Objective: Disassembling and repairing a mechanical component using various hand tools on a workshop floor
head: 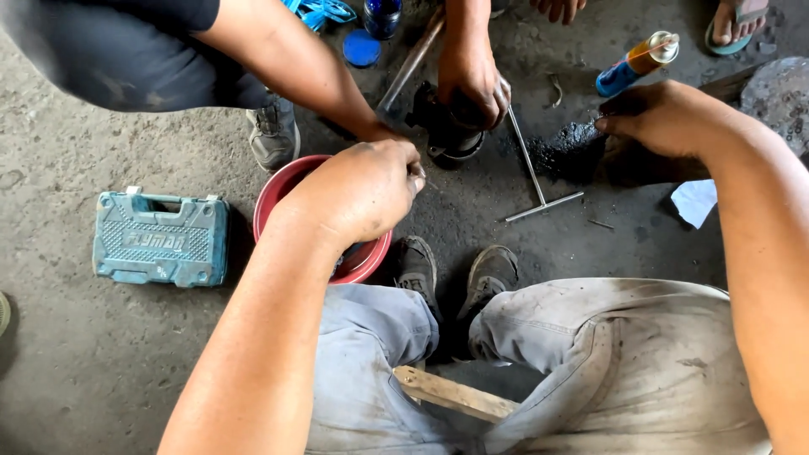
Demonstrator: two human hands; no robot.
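Head view showed two hands of the person's own and two more from a co-worker opposite. The left hand [364, 187] was curled into a loose fist over the rim of one red bowl [274, 194], fingertips pinched together; whether they held anything could not be told. The right hand [666, 114] was closed, knuckles up, on a dark greasy patch [566, 147] of the floor, and what it gripped, if anything, was hidden beneath it. One black metal part [438, 126] stood on the floor just beyond the bowl, with the co-worker's hand [472, 80] clamped on its top; the co-worker's other arm [295, 63] crossed in front of the bowl's far edge. One T-shaped metal rod [535, 177] lay between the part and the greasy patch. One spray can [638, 61] lay tilted near the right hand. One teal tool case [160, 238] sat shut, well to the left of the bowl. One blue lid [361, 48] and one dark bottle [382, 15] were at the top edge. One wooden strip [455, 394] showed between the person's knees, and two worn shoes [455, 271] pointed at the part. One scrap of white paper [696, 202] lay under the right forearm.
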